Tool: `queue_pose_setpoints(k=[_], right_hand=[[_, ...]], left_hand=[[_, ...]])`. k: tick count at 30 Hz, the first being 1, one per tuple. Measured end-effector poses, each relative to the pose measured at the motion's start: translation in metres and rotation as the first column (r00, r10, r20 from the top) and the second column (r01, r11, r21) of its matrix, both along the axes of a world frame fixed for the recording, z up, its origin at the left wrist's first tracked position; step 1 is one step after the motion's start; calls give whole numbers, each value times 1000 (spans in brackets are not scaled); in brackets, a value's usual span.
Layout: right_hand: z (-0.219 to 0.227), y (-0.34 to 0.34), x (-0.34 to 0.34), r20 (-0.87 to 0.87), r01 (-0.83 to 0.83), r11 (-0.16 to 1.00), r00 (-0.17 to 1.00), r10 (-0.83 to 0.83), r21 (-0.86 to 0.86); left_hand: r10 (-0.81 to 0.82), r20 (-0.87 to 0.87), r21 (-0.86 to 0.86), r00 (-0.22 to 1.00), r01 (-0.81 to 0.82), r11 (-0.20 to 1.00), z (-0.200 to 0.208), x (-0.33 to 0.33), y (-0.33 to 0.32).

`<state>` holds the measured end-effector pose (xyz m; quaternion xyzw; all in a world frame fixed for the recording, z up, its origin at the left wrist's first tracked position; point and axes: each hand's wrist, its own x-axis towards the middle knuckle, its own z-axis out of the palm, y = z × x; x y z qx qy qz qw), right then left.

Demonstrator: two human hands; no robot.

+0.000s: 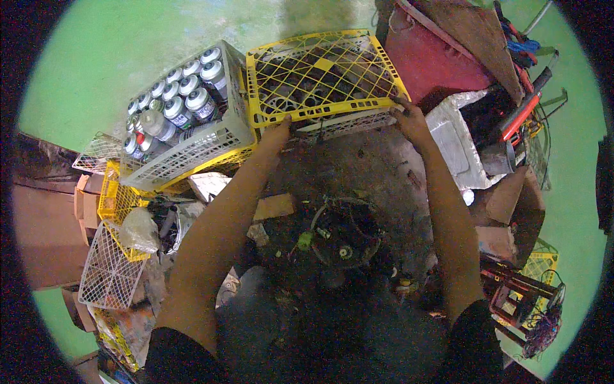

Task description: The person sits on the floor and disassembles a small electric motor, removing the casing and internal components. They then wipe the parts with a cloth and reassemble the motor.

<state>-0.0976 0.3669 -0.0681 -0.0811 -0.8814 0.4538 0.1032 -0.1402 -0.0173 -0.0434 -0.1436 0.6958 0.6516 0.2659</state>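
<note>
Both my hands are at the near edge of a yellow plastic lattice crate (325, 64), with dark metal-looking parts visible through its mesh. My left hand (277, 133) grips the near left corner, its thumb up against the rim and its other fingers mostly hidden. The near right corner is held by my right hand (410, 120), fingers bent over the edge. Directly below the yellow rim shows the pale grey wall of a plastic crate (348, 123). Beside it on the left stands a grey crate (192, 159) filled with several spray cans (201, 104).
A dark round basin (345, 240) with small parts sits between my arms. At right lie a red container (435, 54), a foil-lined box (457, 144) and cardboard (505, 211). A white mesh tray (112, 265) and a yellow crate (110, 192) crowd the left side.
</note>
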Motion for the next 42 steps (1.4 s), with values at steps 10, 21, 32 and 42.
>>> queue_pose_setpoints(k=[10,21,32,42], right_hand=[[92,-28,143,572,-424,904,728,377,-56],[-3,-14,253,582,-662,727,523,623,-182],[28,-77,262,464,-494,837,700,544,-237],[40,-95,265,665,-194,915,636,391,-353]], left_hand=[[-885,78,-452,459,807,379,19,73,-8],[-976,27,-317,217,928,197,-23,128,-11],[-977,-101,-328,187,921,210,-21,137,-36],[-978,-160,-141,134,977,157,-70,157,-49]])
